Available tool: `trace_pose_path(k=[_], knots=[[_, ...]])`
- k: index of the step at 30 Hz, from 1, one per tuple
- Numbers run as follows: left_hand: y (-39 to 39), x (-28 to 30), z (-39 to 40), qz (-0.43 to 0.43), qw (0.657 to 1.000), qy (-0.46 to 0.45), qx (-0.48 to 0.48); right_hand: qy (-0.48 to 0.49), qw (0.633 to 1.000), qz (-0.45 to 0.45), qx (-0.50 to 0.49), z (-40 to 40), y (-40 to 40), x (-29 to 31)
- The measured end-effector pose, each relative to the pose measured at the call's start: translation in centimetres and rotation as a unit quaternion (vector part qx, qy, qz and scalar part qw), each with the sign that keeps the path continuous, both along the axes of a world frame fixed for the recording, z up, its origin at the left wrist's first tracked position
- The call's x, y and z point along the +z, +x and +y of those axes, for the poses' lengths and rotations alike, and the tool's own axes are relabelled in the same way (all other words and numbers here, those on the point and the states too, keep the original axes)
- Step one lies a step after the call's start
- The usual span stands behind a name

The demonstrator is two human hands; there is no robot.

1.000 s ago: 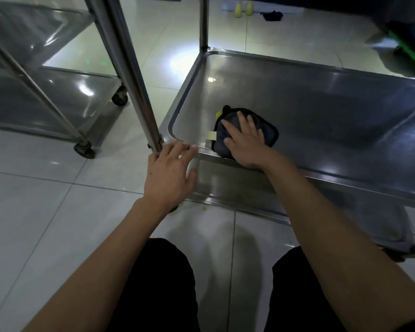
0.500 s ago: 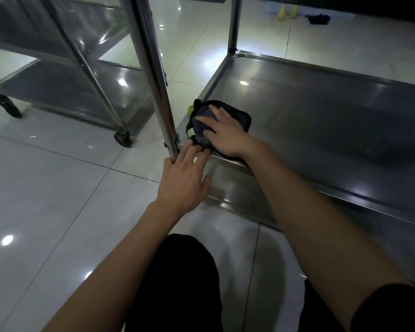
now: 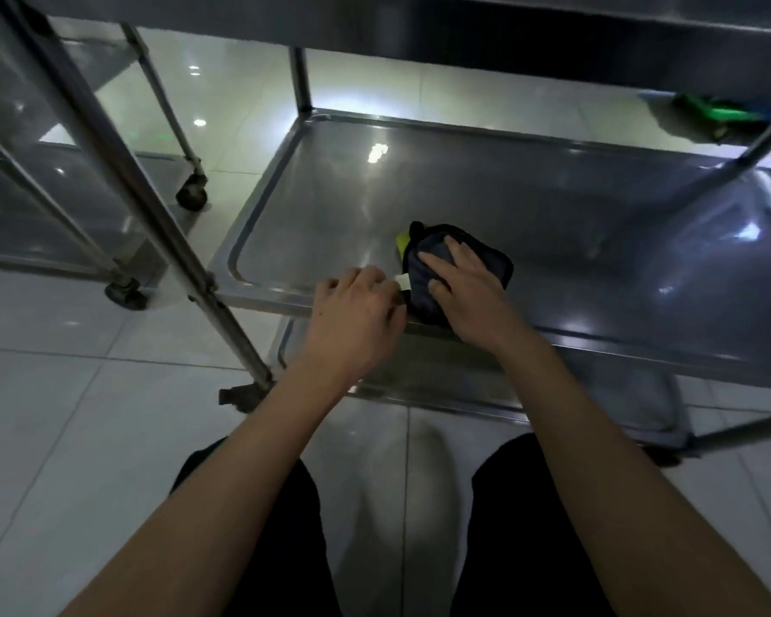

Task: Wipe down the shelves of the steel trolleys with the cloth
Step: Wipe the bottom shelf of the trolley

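Observation:
A folded dark cloth (image 3: 486, 256) with a yellow-green edge and a white tag lies on the middle shelf (image 3: 575, 224) of the steel trolley, near its front rim. My right hand (image 3: 468, 291) presses flat on the cloth, fingers spread. My left hand (image 3: 357, 313) rests on the shelf's front rim just left of the cloth, fingers curled over the edge beside the white tag. Below it a lower shelf (image 3: 441, 376) shows. The underside of the top shelf (image 3: 553, 33) crosses the top of the view.
The trolley's slanted front post (image 3: 152, 207) runs down to a caster at the left. A second steel trolley (image 3: 41, 180) on black casters stands on the tiled floor to the left. A green object (image 3: 708, 113) lies far right. My knees are at the bottom.
The cloth and my right hand have slid right along the front of the shelf, away from the left corner. My left hand has shifted right along the rim. The camera has dropped lower.

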State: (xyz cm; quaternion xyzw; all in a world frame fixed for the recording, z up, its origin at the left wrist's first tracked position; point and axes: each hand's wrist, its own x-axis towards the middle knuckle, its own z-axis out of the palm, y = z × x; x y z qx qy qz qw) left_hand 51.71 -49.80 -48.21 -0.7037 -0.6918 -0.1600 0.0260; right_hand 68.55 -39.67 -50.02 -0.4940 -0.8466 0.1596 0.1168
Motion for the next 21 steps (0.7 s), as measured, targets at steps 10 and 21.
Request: trace_pose_path(k=[10,21], knots=[[7.6,-0.8,3.8,0.003,0.998,-0.063,-0.031,-0.019,0.99,0.041,-0.136,0.5,13.7,-0.6],[3.6,-1.1,5.1,-0.039,0.998,-0.009,-0.045,-0.054,0.988,-0.038,-0.14,3.2,16.2,-0.2]])
